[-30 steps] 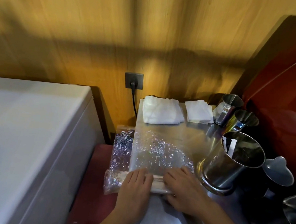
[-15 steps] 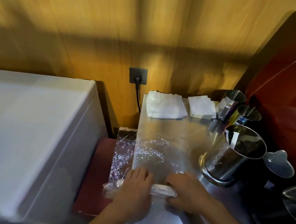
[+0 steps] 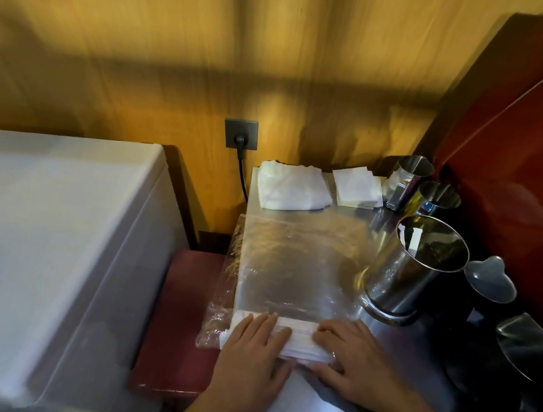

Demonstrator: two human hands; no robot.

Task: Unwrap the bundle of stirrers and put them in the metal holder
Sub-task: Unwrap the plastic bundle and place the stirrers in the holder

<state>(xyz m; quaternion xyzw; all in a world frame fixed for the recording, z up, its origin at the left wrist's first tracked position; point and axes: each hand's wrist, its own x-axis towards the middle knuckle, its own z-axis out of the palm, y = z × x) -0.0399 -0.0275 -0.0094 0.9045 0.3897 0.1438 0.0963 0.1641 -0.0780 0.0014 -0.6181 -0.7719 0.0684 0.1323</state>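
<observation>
A pale bundle of stirrers [image 3: 301, 339] lies flat on the steel counter [image 3: 358, 217], pinned between two bare hands. The left hand [image 3: 252, 352] rests palm down over the bundle's left end, fingers spread flat; the right hand [image 3: 351, 361] presses on its right end, fingers curled against the edge. The hands are a little apart, with the bundle's middle showing between them. A clear sheet of plastic wrap [image 3: 294, 260] spreads away from the fingertips across the counter and hangs over the edge beyond the left hand. This looks like the unwrapping step, with the stirrers not yet free. The next move likely calls for peeling the last of the film off and gathering the sticks in one hand. The metal holder [image 3: 406, 272], a tall shiny cup, stands upright just beyond the right hand, open mouth up. Behind it are two smaller metal cups [image 3: 424, 191], and past the film lie folded white napkins [image 3: 291, 187]. It is hard to tell whether film still covers the bundle, since it is transparent and the hands hide both ends. A pale strip inside the holder may be only a reflection.
</observation>
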